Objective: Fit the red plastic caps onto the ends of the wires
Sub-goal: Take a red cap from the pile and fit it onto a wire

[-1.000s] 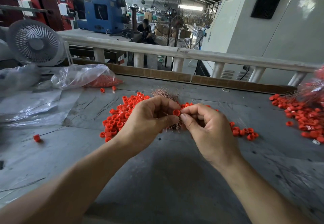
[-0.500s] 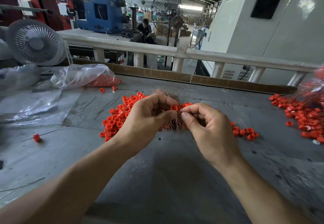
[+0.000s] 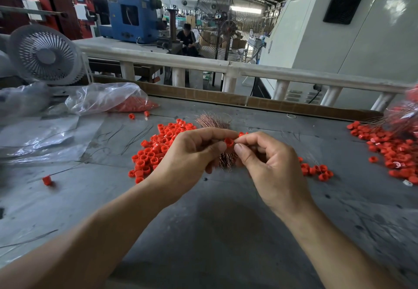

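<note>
My left hand (image 3: 190, 153) grips a bundle of copper wires (image 3: 217, 126), fingers curled round it, and its thumb and forefinger pinch a red cap (image 3: 229, 142) above the middle of the table (image 3: 203, 232). My right hand (image 3: 269, 164) pinches something thin just beside that cap; I cannot tell for sure that it is a wire end. A pile of loose red caps (image 3: 156, 148) lies behind my left hand. More capped pieces (image 3: 393, 150) lie by the table's right edge. A clear plastic bag (image 3: 108, 98) of caps sits toward the far left corner.
</note>
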A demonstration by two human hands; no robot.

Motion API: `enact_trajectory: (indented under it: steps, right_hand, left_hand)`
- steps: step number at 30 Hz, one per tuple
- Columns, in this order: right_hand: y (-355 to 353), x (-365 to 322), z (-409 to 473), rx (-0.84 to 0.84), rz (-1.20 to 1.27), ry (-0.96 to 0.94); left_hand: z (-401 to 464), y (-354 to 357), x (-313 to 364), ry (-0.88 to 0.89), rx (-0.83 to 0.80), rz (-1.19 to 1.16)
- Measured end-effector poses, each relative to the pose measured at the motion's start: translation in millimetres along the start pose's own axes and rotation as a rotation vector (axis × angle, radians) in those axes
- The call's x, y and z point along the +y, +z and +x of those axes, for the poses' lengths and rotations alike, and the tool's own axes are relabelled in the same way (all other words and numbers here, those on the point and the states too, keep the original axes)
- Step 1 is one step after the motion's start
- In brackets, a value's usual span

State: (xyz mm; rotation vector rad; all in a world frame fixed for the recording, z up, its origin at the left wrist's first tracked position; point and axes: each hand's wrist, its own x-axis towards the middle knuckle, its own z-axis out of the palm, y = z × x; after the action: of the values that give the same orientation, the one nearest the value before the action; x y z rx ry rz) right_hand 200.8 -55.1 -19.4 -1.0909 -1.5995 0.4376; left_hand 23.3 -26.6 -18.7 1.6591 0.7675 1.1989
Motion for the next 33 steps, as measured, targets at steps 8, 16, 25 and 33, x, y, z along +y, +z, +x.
enact_trajectory:
  steps: [8, 16, 25, 33]
  right_hand:
    - [0, 2, 0, 0.006, -0.021, -0.014]
    - [1, 7, 1, 0.017, -0.047, -0.025]
    - [3, 12, 2, -0.015, -0.060, -0.021]
    - [2, 11, 2, -0.002, -0.096, -0.031]
  left_hand:
    - [2, 1, -1, -0.025, 0.033, -0.087]
    - [1, 2, -1, -0.024, 0.039, -0.082]
    - [1, 4, 0, -0.062, 0.050, -0.087]
    - [1, 2, 1, -0.065, 0.040, -0.049]
